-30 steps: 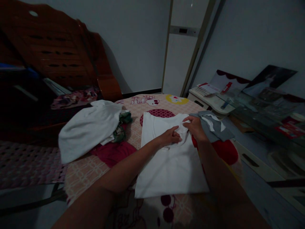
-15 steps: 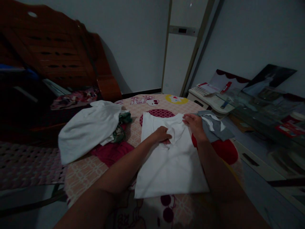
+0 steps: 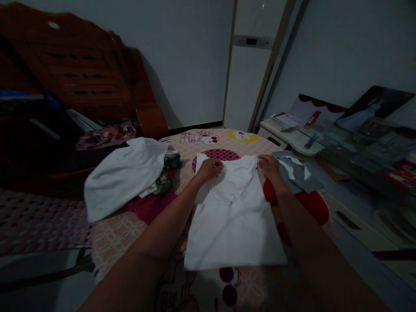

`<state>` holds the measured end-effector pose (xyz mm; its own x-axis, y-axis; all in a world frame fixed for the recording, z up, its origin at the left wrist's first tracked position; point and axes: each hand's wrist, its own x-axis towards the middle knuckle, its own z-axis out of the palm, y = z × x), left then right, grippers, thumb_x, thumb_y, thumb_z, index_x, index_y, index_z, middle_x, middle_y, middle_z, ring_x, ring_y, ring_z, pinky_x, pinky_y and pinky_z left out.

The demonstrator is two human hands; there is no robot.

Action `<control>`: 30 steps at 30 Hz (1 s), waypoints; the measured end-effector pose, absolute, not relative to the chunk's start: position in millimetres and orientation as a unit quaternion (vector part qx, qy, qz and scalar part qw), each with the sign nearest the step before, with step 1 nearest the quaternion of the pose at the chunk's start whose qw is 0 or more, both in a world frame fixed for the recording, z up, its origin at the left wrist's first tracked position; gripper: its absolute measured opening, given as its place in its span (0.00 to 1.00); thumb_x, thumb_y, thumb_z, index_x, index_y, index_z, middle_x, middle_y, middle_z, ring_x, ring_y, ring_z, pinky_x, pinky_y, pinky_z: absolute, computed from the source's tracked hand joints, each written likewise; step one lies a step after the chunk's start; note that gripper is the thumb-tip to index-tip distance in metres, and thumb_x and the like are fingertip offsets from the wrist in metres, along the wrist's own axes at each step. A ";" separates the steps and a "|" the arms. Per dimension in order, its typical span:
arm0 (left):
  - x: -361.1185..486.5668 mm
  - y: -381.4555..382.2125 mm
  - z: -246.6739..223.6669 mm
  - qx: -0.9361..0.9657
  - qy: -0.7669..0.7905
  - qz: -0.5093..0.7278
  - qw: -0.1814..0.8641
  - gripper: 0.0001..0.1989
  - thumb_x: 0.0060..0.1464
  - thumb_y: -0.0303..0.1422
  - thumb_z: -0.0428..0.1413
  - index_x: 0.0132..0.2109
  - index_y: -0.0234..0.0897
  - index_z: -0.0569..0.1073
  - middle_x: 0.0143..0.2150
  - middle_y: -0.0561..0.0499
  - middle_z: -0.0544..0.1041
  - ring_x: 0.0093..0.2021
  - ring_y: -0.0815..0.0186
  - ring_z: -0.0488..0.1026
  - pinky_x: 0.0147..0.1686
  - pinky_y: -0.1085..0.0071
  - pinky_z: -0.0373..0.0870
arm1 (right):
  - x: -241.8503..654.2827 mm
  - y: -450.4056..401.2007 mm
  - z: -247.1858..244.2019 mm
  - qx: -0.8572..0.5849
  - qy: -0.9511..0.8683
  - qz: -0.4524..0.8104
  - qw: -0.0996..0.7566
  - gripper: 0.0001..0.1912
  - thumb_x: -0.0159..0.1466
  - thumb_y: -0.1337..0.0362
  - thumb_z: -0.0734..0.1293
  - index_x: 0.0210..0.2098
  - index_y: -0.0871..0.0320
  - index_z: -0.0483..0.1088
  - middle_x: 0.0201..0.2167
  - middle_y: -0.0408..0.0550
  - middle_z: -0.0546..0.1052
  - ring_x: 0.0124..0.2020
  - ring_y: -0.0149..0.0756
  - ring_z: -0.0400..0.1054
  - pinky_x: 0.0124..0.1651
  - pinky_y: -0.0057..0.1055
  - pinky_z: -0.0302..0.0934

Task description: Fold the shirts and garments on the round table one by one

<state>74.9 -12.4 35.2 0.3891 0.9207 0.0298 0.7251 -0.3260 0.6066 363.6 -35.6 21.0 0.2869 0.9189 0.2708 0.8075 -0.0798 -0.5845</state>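
Observation:
A white shirt [image 3: 235,234], folded into a long panel, lies on the round table with its neckline at the far end. A crosswise fold edge runs over its middle. My left hand [image 3: 211,168] is at the far left corner by the neckline, its fingers curled together at the cloth. At the far right corner, my right hand [image 3: 269,165] has its thumb and fingers closed on the shirt's edge. Beside the right hand lies a folded grey garment [image 3: 294,175] with white strips.
A heap of clothes with a white garment [image 3: 126,175] on top and a dark red cloth [image 3: 152,208] is on the table's left. A wooden chair [image 3: 84,73] stands behind it. A glass-topped cabinet [image 3: 344,151] is at the right.
My left hand has moved from the shirt's middle to its far left corner. The bunched cloth there now lies flatter, and a crosswise edge shows. My right hand has shifted slightly right.

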 end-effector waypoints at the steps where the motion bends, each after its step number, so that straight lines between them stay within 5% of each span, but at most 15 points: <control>1: 80.7 -9.6 32.9 0.801 0.520 0.194 0.223 0.13 0.60 0.28 0.54 0.48 0.35 0.81 0.43 0.46 0.83 0.41 0.63 0.79 0.43 0.73 0.72 | 363.0 -31.3 22.6 -0.724 -0.606 0.087 0.319 0.26 0.60 0.69 0.56 0.51 0.63 0.79 0.47 0.54 0.82 0.48 0.40 0.76 0.56 0.35 0.66; 3: 92.9 -4.9 28.9 0.821 0.516 0.174 0.170 0.18 0.60 0.26 0.53 0.55 0.36 0.78 0.53 0.44 0.81 0.50 0.60 0.78 0.50 0.70 0.71 | 361.8 -23.7 25.5 -0.711 -0.635 0.096 0.287 0.26 0.60 0.71 0.56 0.51 0.63 0.79 0.50 0.54 0.82 0.51 0.39 0.76 0.58 0.33 0.65; 6: 107.7 -0.3 24.7 0.834 0.521 0.125 0.128 0.16 0.61 0.26 0.52 0.52 0.35 0.80 0.54 0.41 0.80 0.55 0.56 0.76 0.52 0.67 0.70 | 360.6 -16.1 28.8 -0.708 -0.651 0.115 0.249 0.26 0.60 0.74 0.57 0.51 0.64 0.79 0.49 0.55 0.82 0.49 0.38 0.77 0.56 0.31 0.66; 18: 117.5 3.4 20.8 0.797 0.557 0.140 0.186 0.15 0.56 0.29 0.61 0.51 0.39 0.78 0.52 0.45 0.80 0.51 0.58 0.76 0.49 0.67 0.70 | 364.4 -1.6 26.5 -0.676 -0.719 0.082 0.138 0.28 0.60 0.80 0.56 0.50 0.61 0.79 0.52 0.52 0.81 0.52 0.36 0.75 0.57 0.29 0.64; 25: 119.6 0.5 29.5 0.781 0.552 0.187 0.227 0.08 0.54 0.25 0.58 0.40 0.36 0.79 0.44 0.46 0.82 0.45 0.61 0.76 0.46 0.68 0.71 | 358.4 -0.3 34.7 -0.692 -0.711 0.060 0.114 0.22 0.62 0.77 0.58 0.48 0.64 0.79 0.49 0.56 0.81 0.51 0.37 0.74 0.57 0.27 0.61; 30: 114.3 -11.0 40.2 0.779 0.527 0.267 0.211 0.09 0.54 0.23 0.55 0.42 0.35 0.76 0.42 0.46 0.81 0.43 0.61 0.76 0.46 0.68 0.70 | 356.9 2.5 31.0 -0.714 -0.682 0.070 0.143 0.19 0.64 0.74 0.59 0.48 0.65 0.77 0.45 0.56 0.82 0.47 0.39 0.74 0.51 0.27 0.62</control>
<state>114.3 -11.0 40.2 0.3022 0.9334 0.1934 0.7074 -0.3556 0.6108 356.9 2.5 31.0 0.0612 0.9937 0.0942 0.9537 -0.0304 -0.2992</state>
